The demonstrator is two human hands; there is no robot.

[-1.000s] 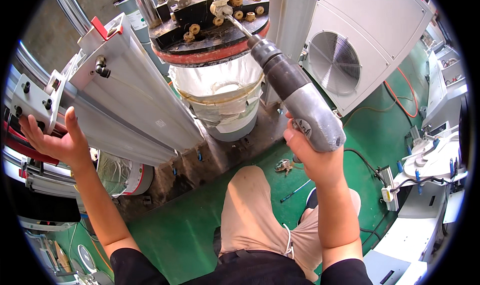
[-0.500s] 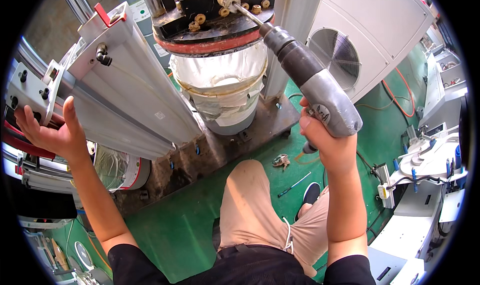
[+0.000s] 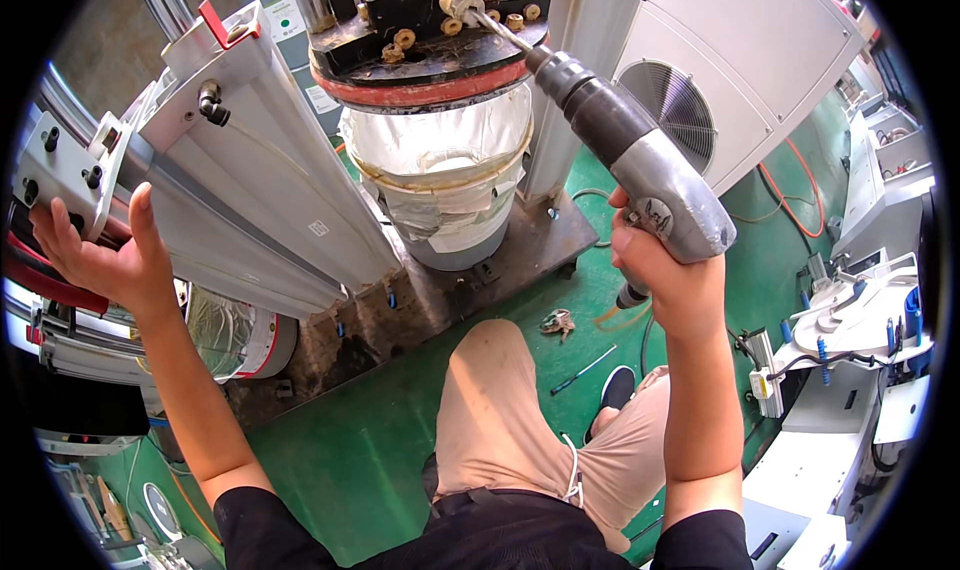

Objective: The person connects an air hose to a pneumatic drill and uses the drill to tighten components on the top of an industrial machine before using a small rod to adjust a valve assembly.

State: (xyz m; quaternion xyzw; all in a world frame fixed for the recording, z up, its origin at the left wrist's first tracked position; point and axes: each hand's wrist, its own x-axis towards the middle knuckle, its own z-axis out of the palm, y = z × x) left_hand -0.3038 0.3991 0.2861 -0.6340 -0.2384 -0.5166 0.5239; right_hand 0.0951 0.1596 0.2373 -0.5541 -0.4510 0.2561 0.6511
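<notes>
Drill (image 3: 665, 175) in curled right hand (image 3: 668, 280), left hand (image 3: 120, 268) spread, empty, near bracket (image 3: 70, 157), bucket (image 3: 455, 208) between

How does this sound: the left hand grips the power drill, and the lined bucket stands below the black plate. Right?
Not quite: the right hand grips the power drill, as the head view shows. The lined bucket does stand below the black plate.

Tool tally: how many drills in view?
1: the drill in the right hand, its bit pointing at the fitting above the black plate. Others may be hidden.
</notes>
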